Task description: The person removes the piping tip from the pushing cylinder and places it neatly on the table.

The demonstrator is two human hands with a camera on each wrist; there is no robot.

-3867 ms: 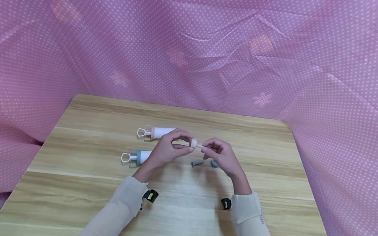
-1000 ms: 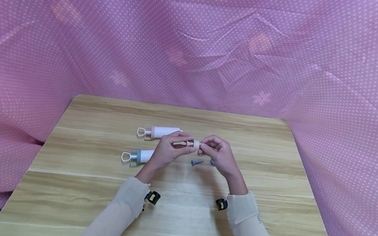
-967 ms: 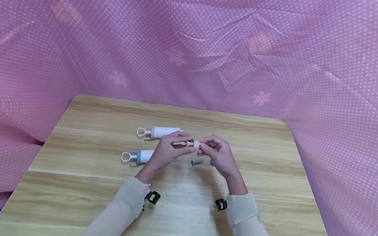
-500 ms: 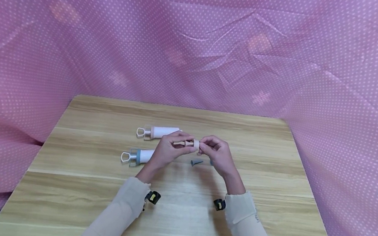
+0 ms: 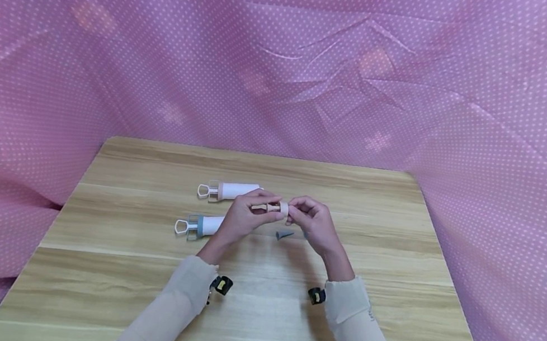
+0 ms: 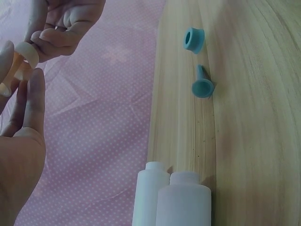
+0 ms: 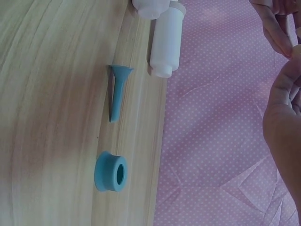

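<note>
A cream ring-shaped collar (image 5: 283,209) is pinched between the thumb and fingertips of my left hand (image 5: 243,215). Out of its left side sticks the flared end of a cream nozzle (image 5: 271,208), between the left fingers; in the left wrist view, this nozzle (image 6: 14,70) passes into the collar (image 6: 27,53). My right hand (image 5: 317,224) pinches at the collar's right side, where the nozzle's thin end is hidden by its fingers. Below the hands, a blue-grey nozzle (image 5: 284,234) lies on the table. Near it sits a blue collar (image 7: 112,172), mostly covered by the right hand in the head view.
Two white plunger tubes lie at the left: a pink-banded one (image 5: 238,190) farther back, a blue-banded one (image 5: 210,225) nearer, partly behind the left hand. The wooden table (image 5: 257,315) meets a pink dotted cloth (image 5: 283,81) at its far edge.
The right hand has come left to the collar. The cream nozzle, earlier showing its thin end on the collar's right, now shows its flared end on the left. The collar has shifted slightly right.
</note>
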